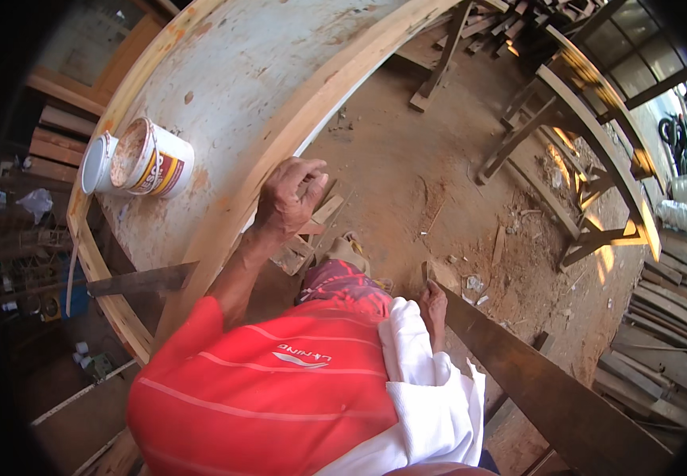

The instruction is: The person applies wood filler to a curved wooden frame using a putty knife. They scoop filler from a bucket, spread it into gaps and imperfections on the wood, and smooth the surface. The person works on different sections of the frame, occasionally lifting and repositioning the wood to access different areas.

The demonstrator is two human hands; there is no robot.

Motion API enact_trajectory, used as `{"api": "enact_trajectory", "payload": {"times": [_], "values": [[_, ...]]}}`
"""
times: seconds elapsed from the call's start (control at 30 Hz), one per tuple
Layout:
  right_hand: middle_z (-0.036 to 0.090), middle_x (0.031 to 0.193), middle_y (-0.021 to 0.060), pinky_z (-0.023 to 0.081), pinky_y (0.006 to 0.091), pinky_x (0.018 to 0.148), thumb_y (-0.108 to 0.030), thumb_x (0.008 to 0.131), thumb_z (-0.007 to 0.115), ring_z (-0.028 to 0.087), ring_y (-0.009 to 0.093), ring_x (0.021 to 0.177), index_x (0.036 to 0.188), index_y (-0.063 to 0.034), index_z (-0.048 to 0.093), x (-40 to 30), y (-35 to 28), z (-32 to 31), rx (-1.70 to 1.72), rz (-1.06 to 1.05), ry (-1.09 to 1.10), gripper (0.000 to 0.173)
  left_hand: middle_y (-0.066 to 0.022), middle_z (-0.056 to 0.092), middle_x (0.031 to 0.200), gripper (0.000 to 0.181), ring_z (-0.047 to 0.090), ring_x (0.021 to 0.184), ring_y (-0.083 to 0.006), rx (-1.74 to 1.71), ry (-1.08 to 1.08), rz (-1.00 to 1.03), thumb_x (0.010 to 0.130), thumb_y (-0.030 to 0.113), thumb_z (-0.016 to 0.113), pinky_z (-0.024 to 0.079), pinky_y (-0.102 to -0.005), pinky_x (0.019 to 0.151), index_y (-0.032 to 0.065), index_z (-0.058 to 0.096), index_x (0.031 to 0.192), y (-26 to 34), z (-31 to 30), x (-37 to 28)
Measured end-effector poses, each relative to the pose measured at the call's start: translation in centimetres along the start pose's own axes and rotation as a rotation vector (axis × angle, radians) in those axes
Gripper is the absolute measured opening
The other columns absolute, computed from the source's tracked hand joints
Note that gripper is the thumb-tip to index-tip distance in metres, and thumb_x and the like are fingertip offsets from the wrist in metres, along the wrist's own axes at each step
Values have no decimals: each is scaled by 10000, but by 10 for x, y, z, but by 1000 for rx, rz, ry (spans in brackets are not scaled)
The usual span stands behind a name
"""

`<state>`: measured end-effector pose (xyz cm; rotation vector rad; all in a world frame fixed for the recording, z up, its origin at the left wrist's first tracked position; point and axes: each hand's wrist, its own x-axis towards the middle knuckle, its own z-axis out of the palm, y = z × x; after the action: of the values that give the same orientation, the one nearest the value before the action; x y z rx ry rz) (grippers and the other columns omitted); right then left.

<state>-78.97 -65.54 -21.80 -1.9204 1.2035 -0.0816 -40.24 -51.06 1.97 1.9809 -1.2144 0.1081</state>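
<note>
My left hand (293, 193) is at the near wooden edge rail (319, 95) of a long, white-topped table (230, 77). Its fingers are loosely bent, with a gap beside the thumb and nothing seen between them. Low on my right side, my right hand (434, 306) is at the end of a wide dark wooden plank (534, 381). The fingers are partly hidden, so I cannot tell whether they grip it. A white cloth (432, 404) hangs over the right side of my red shirt (272, 381).
A white paint bucket (170, 166) and a lidded tub (96, 163) stand on the table's far side. Wooden trestles (605, 143) stand on the dirt floor (391, 160) to the right. Stacked boards (659, 345) lie at the lower right. Wood offcuts (313, 229) lie by my feet.
</note>
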Motion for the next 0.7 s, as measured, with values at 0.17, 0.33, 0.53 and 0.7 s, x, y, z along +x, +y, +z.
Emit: {"api": "enact_trajectory", "payload": {"times": [0.17,0.33,0.53,0.7], "values": [[663,828,275,506,493,703,-170,986,548,680,436,808,1021,14,658,84,-108,-24,-115,-216,-85,217,-143,682,1004,278,671,945,-320,157,276,-316,950,110,713,553,-419,841,12,669,1206,-38,-65,-25],[679,825,188,519,437,676,-195,1003,577,688,319,732,1107,-14,662,160,-237,-31,-166,-537,-17,226,-195,636,1236,534,603,1182,-358,312,148,-436,923,292,782,493,-470,1013,14,607,1343,-60,-82,-47],[732,870,125,568,368,705,-245,1051,553,745,212,767,1169,-29,670,229,-393,-53,-235,-738,53,273,-202,615,1302,652,568,1249,-386,257,136,-597,849,304,849,469,-485,1061,6,588,1366,-59,-78,-75],[722,859,155,552,405,700,-235,1043,565,729,277,740,1164,-48,676,266,-415,-34,-327,-894,126,250,-191,629,1276,597,596,1196,-387,264,210,-609,833,252,859,492,-482,1028,6,612,1318,-65,-68,-81]]}}
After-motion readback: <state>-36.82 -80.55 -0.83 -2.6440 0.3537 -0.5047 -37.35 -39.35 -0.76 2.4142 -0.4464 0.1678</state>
